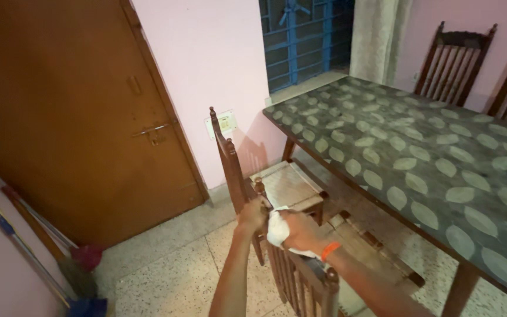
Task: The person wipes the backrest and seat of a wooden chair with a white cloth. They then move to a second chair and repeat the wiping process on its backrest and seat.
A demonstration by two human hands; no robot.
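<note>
left hand (252, 215) grips the top rail of a wooden chair (291, 273); right hand (298, 230) presses a white cloth (277, 228) closed against the rail, beside a table (418, 158).

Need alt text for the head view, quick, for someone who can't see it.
The right hand presses a white cloth on the top rail of a wooden chair, which the left hand grips, beside a leaf-patterned table. A brown door stands left.

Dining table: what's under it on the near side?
Two wooden chairs are pushed partly under the table: one with a pale woven seat, another nearer. A table leg shows. Further under, the tabletop hides everything.
</note>
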